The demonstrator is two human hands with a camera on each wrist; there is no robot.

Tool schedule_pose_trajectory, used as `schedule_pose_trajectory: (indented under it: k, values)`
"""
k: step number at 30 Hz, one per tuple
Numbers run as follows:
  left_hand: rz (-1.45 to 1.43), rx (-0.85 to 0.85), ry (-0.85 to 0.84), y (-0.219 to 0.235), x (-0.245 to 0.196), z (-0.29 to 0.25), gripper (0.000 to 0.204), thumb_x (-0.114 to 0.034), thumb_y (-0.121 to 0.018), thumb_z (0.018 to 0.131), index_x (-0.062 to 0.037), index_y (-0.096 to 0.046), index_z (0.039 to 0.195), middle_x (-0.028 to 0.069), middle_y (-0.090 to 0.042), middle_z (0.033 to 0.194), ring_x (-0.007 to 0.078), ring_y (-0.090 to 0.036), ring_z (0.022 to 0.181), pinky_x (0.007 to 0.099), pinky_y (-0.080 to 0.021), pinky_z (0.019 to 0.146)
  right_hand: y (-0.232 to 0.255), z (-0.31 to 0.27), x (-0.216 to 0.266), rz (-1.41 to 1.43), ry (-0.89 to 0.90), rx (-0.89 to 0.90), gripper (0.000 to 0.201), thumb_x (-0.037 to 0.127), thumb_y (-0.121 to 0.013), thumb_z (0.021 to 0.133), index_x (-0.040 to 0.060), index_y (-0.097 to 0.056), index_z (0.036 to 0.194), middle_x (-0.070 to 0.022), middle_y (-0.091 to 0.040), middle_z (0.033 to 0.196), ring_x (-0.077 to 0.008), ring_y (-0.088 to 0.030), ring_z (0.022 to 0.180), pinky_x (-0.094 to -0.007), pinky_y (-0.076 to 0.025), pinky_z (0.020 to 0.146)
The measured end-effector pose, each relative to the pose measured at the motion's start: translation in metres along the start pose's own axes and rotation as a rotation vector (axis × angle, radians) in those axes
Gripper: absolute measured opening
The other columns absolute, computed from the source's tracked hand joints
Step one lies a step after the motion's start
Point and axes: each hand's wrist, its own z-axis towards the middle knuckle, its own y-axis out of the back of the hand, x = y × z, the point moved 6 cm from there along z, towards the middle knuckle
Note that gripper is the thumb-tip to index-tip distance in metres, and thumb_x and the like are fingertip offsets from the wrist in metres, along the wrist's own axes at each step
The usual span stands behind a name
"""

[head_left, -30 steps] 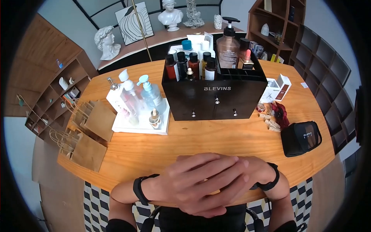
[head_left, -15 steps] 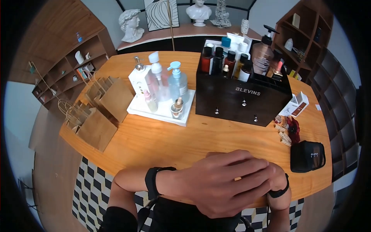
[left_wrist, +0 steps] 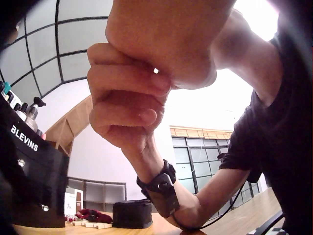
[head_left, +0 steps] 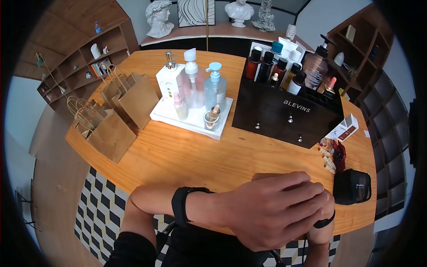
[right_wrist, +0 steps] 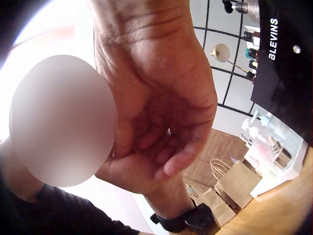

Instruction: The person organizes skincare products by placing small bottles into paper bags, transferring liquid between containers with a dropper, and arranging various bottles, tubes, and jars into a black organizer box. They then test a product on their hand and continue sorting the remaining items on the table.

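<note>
My left hand (head_left: 275,209) lies across my right hand (head_left: 328,205) above the table's front edge in the head view, its fingers draped loosely over it. Most of the right hand is hidden there. Seen from the left wrist, the right hand (left_wrist: 122,93) shows loosely curled fingers tucked against the left hand (left_wrist: 168,36). The right wrist view gives the right hand's palm side (right_wrist: 161,73) close up. No object shows in either hand. Nearest to the hands on the right stands a black zip pouch (head_left: 351,187).
A black BLEVINS organizer (head_left: 271,113) full of bottles stands at the back. Left of it, a white tray (head_left: 184,125) carries pump bottles and a dropper bottle (head_left: 214,113). Brown paper bags (head_left: 113,138) line the left edge. Small wooden pieces (head_left: 328,163) and a dark red flower-like item (head_left: 339,155) lie right.
The head view has turned, so the table's things appear further right and tilted. The two hands stay together, now further right in the picture. Nothing on the table has moved.
</note>
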Motion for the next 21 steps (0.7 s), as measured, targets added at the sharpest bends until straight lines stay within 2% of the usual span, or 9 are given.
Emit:
schedule_pose_trajectory:
  k: [5,7,8,10,11,13,17,19,21]
  values:
    - [-0.022,0.075,-0.017,-0.002,-0.002,-0.001,0.051,-0.028,-0.064,0.085,0.0164,-0.071,0.110,0.0302,-0.069,0.113,0.0417,-0.067,0.109,0.0514,-0.055,0.094,-0.004,-0.019,0.007,-0.053,0.107,-0.035,0.042,0.033,-0.071,0.097,0.0066,-0.068,0.130,-0.0131,-0.069,0.129,-0.0311,-0.067,0.119,-0.0412,-0.055,0.100]
    - [0.026,0.101,0.007,-0.003,-0.002,-0.003,0.056,-0.033,-0.066,0.087,0.0157,-0.071,0.114,0.0294,-0.069,0.119,0.0413,-0.066,0.117,0.0536,-0.052,0.104,-0.003,-0.029,0.005,-0.072,0.157,-0.038,0.041,0.031,-0.072,0.097,0.0060,-0.068,0.128,-0.0132,-0.069,0.126,-0.0315,-0.067,0.117,-0.0415,-0.055,0.098]
    - [0.029,0.111,0.010,-0.002,0.000,-0.003,0.056,-0.033,-0.066,0.087,0.0157,-0.071,0.114,0.0294,-0.069,0.119,0.0413,-0.066,0.117,0.0536,-0.052,0.104,-0.001,-0.033,0.003,-0.078,0.181,-0.037,0.040,0.030,-0.073,0.096,0.0056,-0.068,0.127,-0.0133,-0.069,0.125,-0.0317,-0.068,0.116,-0.0417,-0.055,0.097]
    - [0.003,0.217,-0.053,-0.004,0.002,-0.001,0.071,-0.047,-0.067,0.087,0.0145,-0.069,0.123,0.0288,-0.067,0.130,0.0410,-0.062,0.127,0.0556,-0.046,0.113,-0.001,-0.046,-0.002,-0.092,0.229,-0.037,0.038,0.028,-0.074,0.095,0.0050,-0.069,0.126,-0.0135,-0.070,0.122,-0.0322,-0.068,0.114,-0.0420,-0.055,0.095]
    - [0.005,0.226,-0.052,-0.002,0.004,0.002,0.071,-0.047,-0.067,0.087,0.0145,-0.069,0.123,0.0288,-0.067,0.130,0.0410,-0.062,0.127,0.0556,-0.046,0.113,0.000,-0.050,-0.003,-0.101,0.252,-0.038,0.038,0.027,-0.074,0.095,0.0047,-0.069,0.125,-0.0135,-0.070,0.121,-0.0324,-0.068,0.113,-0.0421,-0.055,0.094]
    - [-0.106,0.361,-0.033,-0.002,0.005,0.003,0.086,-0.061,-0.065,0.086,0.0132,-0.065,0.131,0.0286,-0.062,0.140,0.0405,-0.058,0.134,0.0557,-0.039,0.119,0.001,-0.064,-0.007,-0.117,0.292,-0.053,0.036,0.025,-0.075,0.094,0.0041,-0.069,0.123,-0.0137,-0.070,0.118,-0.0328,-0.068,0.111,-0.0424,-0.055,0.092]
    - [-0.113,0.437,-0.063,-0.010,0.005,-0.001,0.097,-0.069,-0.063,0.086,0.0131,-0.061,0.137,0.0295,-0.056,0.149,0.0413,-0.053,0.140,0.0556,-0.035,0.123,-0.002,-0.069,0.012,-0.189,0.363,-0.108,0.033,0.021,-0.076,0.092,0.0029,-0.069,0.119,-0.0140,-0.070,0.113,-0.0337,-0.069,0.106,-0.0430,-0.056,0.088]
    - [-0.145,0.408,-0.039,-0.009,0.005,0.003,0.083,-0.063,-0.038,0.106,0.0109,-0.069,0.128,0.0284,-0.067,0.137,0.0438,-0.063,0.132,0.0569,-0.043,0.114,-0.005,-0.070,0.025,-0.242,0.392,-0.120,0.032,0.020,-0.077,0.092,0.0023,-0.069,0.117,-0.0142,-0.071,0.111,-0.0341,-0.070,0.104,-0.0433,-0.056,0.086]
    - [-0.142,0.378,-0.040,-0.007,-0.003,0.003,0.083,-0.063,-0.038,0.106,0.0106,-0.068,0.130,0.0285,-0.066,0.139,0.0431,-0.061,0.134,0.0567,-0.040,0.117,-0.007,-0.067,0.042,-0.300,0.413,-0.124,0.030,0.018,-0.078,0.091,0.0017,-0.070,0.115,-0.0144,-0.071,0.108,-0.0345,-0.070,0.102,-0.0436,-0.056,0.084]
